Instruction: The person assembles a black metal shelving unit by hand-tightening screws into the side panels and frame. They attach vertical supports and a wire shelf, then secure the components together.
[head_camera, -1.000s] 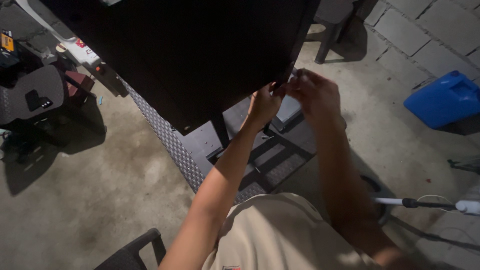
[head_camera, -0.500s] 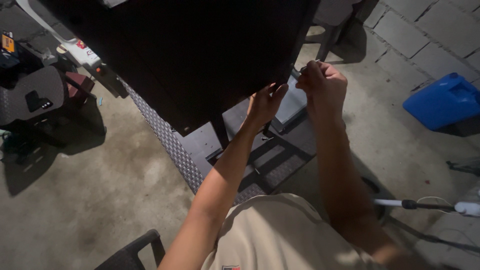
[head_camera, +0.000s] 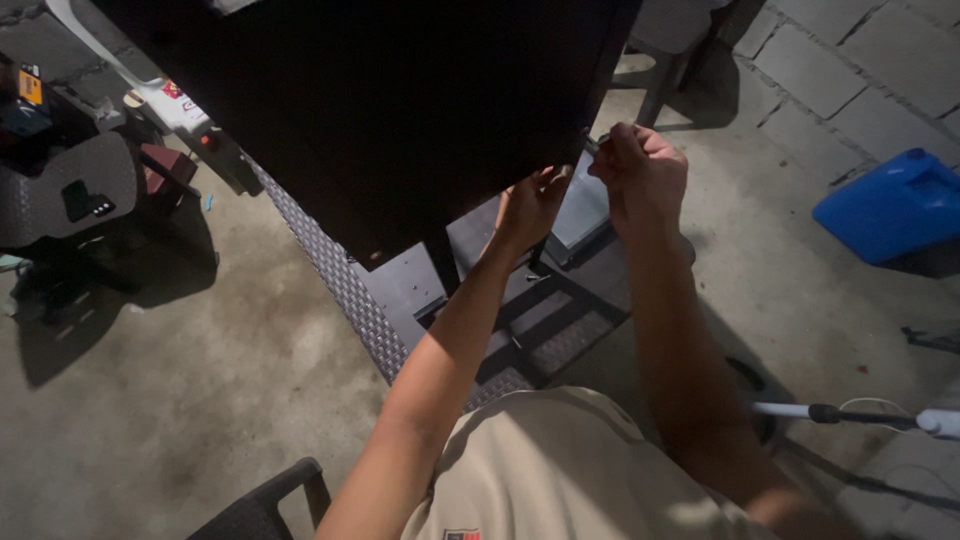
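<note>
Bracing the dark panel (head_camera: 400, 110), my left hand (head_camera: 530, 205) is pressing fingers up under its near lower edge. My right hand (head_camera: 640, 170) is pinching something small at the panel's right corner; what it is, I cannot tell. I am judging the panel stiff, broad and fairly heavy, best gripped along edges. Below it, a woven-textured frame (head_camera: 350, 290) is lying on the concrete floor (head_camera: 150, 400); a blue container (head_camera: 890, 205) is sitting far right.

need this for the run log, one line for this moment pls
left hand: fingers on lower edge of dark panel | right hand: closed on small metal part at panel corner | blue container: on floor, apart
</note>
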